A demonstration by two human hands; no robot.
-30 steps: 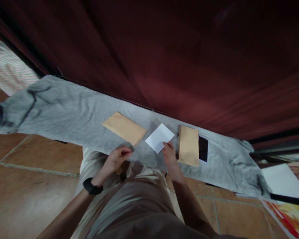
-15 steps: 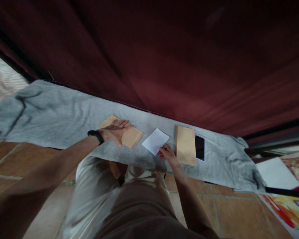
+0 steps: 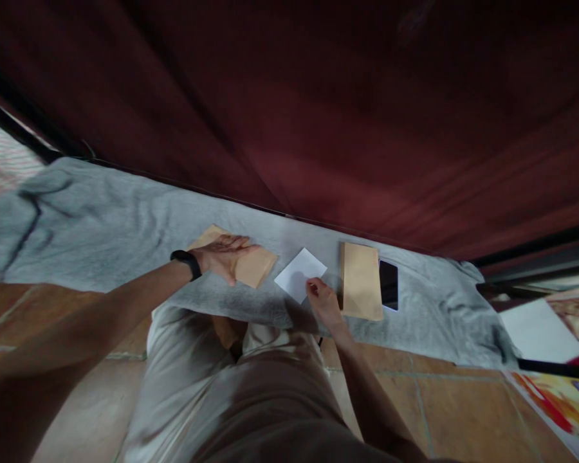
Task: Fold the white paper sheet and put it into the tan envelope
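Observation:
My left hand, a black band on its wrist, lies flat with fingers spread on a tan envelope on the grey cloth. My right hand pinches the near corner of a folded white sheet of paper that lies on the cloth to the right of that envelope. A second tan envelope lies just right of my right hand, with a black phone against its far side.
A dark red curtain hangs behind the cloth. The floor is brown tile. At the right edge lie a white sheet and a colourful printed sheet. My knees in light trousers fill the bottom centre.
My left hand has reached forward from near my lap and now rests flat on the left envelope. My right hand stays on the white paper's corner, which shifted slightly.

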